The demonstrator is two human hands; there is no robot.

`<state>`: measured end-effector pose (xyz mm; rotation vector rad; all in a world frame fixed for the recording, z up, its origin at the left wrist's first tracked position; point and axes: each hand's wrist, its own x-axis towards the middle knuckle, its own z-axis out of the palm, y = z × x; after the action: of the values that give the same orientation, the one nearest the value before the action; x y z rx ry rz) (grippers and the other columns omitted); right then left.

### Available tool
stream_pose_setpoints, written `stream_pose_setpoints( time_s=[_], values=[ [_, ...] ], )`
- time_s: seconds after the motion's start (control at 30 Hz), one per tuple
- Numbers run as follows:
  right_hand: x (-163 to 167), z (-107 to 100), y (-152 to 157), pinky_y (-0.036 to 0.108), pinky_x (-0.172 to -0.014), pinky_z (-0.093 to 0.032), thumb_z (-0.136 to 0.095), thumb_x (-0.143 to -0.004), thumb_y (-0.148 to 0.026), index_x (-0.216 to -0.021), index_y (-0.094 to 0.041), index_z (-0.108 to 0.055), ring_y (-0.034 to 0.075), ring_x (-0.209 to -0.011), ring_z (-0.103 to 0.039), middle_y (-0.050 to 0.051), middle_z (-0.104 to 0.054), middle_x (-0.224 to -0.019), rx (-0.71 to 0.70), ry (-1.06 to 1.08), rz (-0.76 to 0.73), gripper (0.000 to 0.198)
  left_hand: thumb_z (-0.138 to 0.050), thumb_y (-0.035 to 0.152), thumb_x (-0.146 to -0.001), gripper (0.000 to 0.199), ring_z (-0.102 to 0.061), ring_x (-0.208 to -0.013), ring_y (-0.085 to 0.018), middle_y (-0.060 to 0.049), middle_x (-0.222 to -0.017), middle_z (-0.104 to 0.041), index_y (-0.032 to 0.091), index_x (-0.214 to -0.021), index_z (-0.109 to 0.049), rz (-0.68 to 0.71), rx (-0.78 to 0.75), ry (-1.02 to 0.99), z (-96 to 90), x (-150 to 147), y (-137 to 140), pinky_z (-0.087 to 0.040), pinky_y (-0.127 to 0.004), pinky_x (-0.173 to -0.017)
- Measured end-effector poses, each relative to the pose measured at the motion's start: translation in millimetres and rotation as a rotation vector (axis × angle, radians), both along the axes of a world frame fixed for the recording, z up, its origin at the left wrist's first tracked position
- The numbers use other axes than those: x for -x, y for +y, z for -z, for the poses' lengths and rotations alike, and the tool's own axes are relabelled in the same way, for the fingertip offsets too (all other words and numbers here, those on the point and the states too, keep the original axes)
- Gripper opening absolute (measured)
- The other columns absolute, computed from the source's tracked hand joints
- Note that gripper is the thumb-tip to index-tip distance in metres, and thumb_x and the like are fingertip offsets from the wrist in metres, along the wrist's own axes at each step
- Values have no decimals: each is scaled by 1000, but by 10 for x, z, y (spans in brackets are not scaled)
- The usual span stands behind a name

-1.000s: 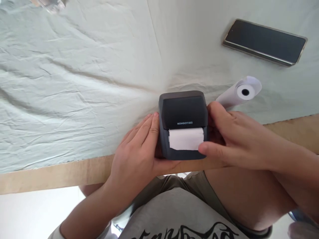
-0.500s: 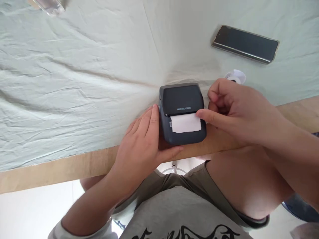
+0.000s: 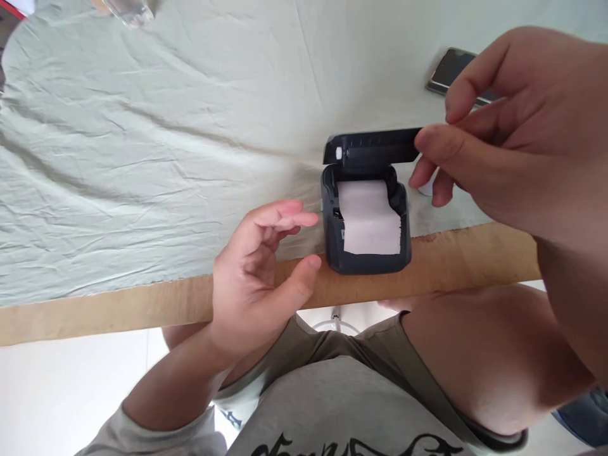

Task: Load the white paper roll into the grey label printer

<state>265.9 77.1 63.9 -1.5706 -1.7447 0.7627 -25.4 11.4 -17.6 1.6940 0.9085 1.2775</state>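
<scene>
A small dark label printer (image 3: 368, 264) sits at the table's front edge with its lid (image 3: 380, 147) raised. White label paper (image 3: 370, 218) lies in its bay, and the torn end reaches over the printer's front. My right hand (image 3: 498, 120) is closed, thumb and fingers at the lid's right corner. Left of the printer, my left hand (image 3: 261, 278) is held apart from it, thumb and fingers spread with nothing between them. Beneath my right fingers shows part of a small white object (image 3: 426, 187).
A phone (image 3: 451, 73) lies at the back right, partly behind my right hand. At the top left stands a clear container (image 3: 130, 9), cut off by the frame. Pale wrinkled cloth (image 3: 190, 190) covers the table up to a bare wooden edge (image 3: 142, 294).
The printer's lid has swung up from shut, uncovering the paper inside. My right hand has risen with it, while my left hand has let go of the printer's side.
</scene>
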Motion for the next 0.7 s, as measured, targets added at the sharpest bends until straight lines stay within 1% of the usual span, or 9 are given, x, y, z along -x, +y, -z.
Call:
stream_pose_setpoints(
  time_s=[0.13, 0.23, 0.27, 0.33, 0.43, 0.5, 0.53, 0.6, 0.7],
  values=[
    [12, 106, -67, 21, -54, -49, -78, -99, -37, -104, -20, -58, 15, -79, -81, 1, -73, -83, -85, 76, 105, 27, -89, 18, -110, 52, -85, -134, -19, -4, -140, -90, 34, -158, -79, -28, 34, 4, -34, 12, -23, -70, -35, -123],
    [-15, 172, -190, 20, -59, -57, -77, -102, -43, -115, -21, -63, 17, -108, -86, 6, -74, -106, -154, 48, 73, 29, -88, 15, -109, 52, -86, -132, -18, -2, -139, -91, 35, -157, -80, -48, 48, -6, -51, -4, -51, -70, -32, -121],
    [-19, 182, -226, 20, -59, -58, -76, -102, -44, -117, -22, -64, 17, -111, -86, 7, -76, -115, -157, 19, 65, 30, -88, 15, -110, 51, -86, -132, -18, -2, -138, -92, 35, -157, -80, -57, 51, -11, -57, -10, -56, -70, -32, -120],
    [-14, 190, -278, 19, -54, -56, -75, -100, -46, -114, -22, -65, 13, -96, -86, 6, -80, -131, -133, -38, 54, 30, -87, 16, -111, 48, -87, -131, -16, -1, -137, -92, 36, -155, -82, -76, 64, -31, -71, -23, -59, -71, -29, -119],
    [13, 192, -305, 22, -46, -50, -74, -96, -49, -102, -20, -66, 6, -60, -71, 4, -83, -141, -78, -96, 12, 31, -86, 16, -113, 44, -88, -132, -16, 0, -136, -93, 36, -152, -84, -82, 97, -71, -100, -48, -46, -71, -27, -118],
    [25, 196, -300, 22, -45, -47, -70, -97, -50, -100, -20, -66, 4, -57, -69, 2, -83, -143, -82, -121, -27, 30, -87, 17, -113, 42, -90, -129, -17, 0, -136, -93, 36, -151, -85, -74, 122, -100, -124, -72, -34, -73, -28, -117],
    [28, 199, -296, 21, -45, -47, -70, -98, -50, -100, -20, -66, 3, -58, -70, 1, -82, -146, -73, -123, -49, 30, -89, 19, -112, 41, -91, -121, -16, 0, -134, -93, 35, -150, -85, -66, 124, -120, -137, -86, -32, -75, -29, -112],
    [26, 210, -288, 22, -47, -49, -71, -99, -47, -102, -21, -65, 3, -60, -71, -2, -80, -151, -42, -109, -94, 26, -87, 23, -115, 32, -91, -95, -12, 2, -119, -94, 34, -145, -85, -47, 114, -160, -159, -112, -39, -77, -24, -90],
    [15, 257, -288, 24, -55, -52, -70, -106, -41, -113, -25, -66, 1, -66, -73, -7, -79, -151, -115, -111, -140, 18, -76, 32, -123, 11, -73, -60, -9, 4, -85, -85, 28, -123, -86, -30, 100, -168, -183, -123, -77, -61, -21, -56]
  ],
)
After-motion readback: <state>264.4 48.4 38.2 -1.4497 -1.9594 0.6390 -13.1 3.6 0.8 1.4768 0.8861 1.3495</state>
